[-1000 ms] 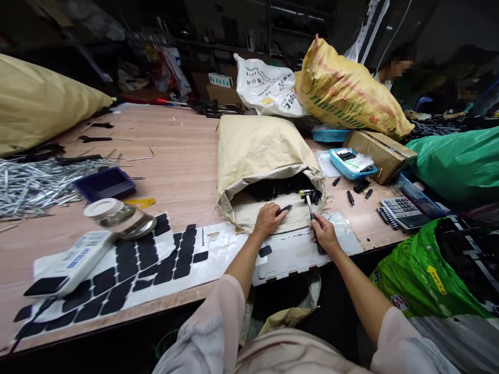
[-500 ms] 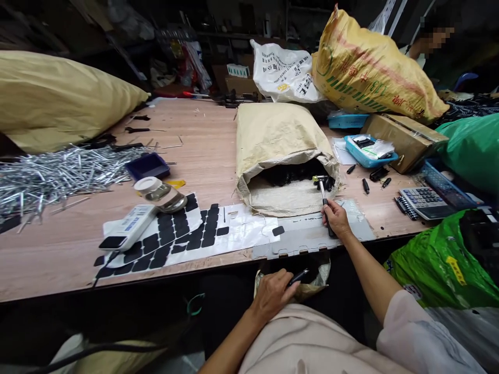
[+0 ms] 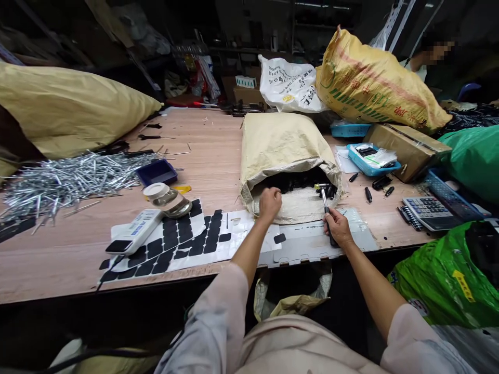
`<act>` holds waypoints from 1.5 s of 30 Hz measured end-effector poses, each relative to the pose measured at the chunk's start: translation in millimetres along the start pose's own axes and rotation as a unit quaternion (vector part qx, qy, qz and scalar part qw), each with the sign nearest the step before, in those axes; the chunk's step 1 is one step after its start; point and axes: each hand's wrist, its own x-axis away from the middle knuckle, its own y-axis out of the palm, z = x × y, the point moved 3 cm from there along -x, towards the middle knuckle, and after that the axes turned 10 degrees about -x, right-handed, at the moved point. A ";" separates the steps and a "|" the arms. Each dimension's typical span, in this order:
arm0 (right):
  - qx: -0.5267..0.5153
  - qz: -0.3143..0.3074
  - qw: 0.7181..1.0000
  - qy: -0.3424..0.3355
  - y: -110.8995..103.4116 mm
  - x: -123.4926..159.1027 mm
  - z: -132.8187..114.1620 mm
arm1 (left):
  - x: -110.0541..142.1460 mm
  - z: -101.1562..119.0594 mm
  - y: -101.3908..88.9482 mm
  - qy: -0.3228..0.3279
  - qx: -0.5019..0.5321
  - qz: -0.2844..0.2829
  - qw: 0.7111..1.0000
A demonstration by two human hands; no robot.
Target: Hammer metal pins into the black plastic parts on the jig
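Note:
My right hand [image 3: 337,227] is closed round the black grip of a small hammer [image 3: 326,206]. The hammer's yellow-tipped head lies at the right side of a paper sack's mouth. That beige sack [image 3: 280,136] rests on its side on the bench, open toward me, with dark black parts [image 3: 293,180] inside. At the left of the opening is my left hand [image 3: 270,203], its fingers curled together; whether anything is in them is hidden. Beneath my right hand lies a grey flat sheet [image 3: 307,250] along the bench edge. Below the edge hangs a second open sack [image 3: 294,304].
Left are a pile of metal rods [image 3: 74,179], a dark blue tray [image 3: 156,172], a jar [image 3: 168,200], a white device [image 3: 134,232] and black stickers [image 3: 212,234]. Right are a blue basket [image 3: 373,160], a carton [image 3: 407,149], a calculator [image 3: 432,212] and a green bag [image 3: 440,278].
My left hand has gone from above the lower sack up to the bench sack's mouth. The black pen-like part it held no longer shows. My right hand keeps the hammer in nearly the same place.

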 end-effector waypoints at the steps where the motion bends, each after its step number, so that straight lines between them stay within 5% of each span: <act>1: -0.001 0.002 1.000 0.001 0.0 -0.2 0.2 | -21.4 -4.8 2.9 -0.004 -0.051 0.020 0.999; 5: -0.012 0.004 1.000 0.005 0.6 -0.9 1.0 | -66.1 -21.5 21.3 0.058 -0.165 -0.022 0.984; 11: -0.015 0.001 1.000 -0.001 1.4 -1.2 0.8 | -72.7 -33.4 23.0 0.113 -0.177 -0.026 0.977; 16: -0.011 0.006 1.000 0.001 1.0 -0.4 0.3 | -55.9 -21.8 23.4 0.195 -0.158 -0.063 0.966; 21: -0.003 0.001 1.000 -0.001 0.3 1.0 -0.2 | -11.9 11.3 51.5 0.251 -0.115 -0.108 0.955; 30: 0.002 -0.006 1.000 -0.004 -1.3 -0.2 0.8 | 0.3 2.8 73.8 0.204 0.033 -0.084 0.975; 45: 0.177 -0.002 0.983 -0.047 7.0 43.6 -26.4 | -0.5 2.6 77.0 0.185 0.056 -0.077 0.978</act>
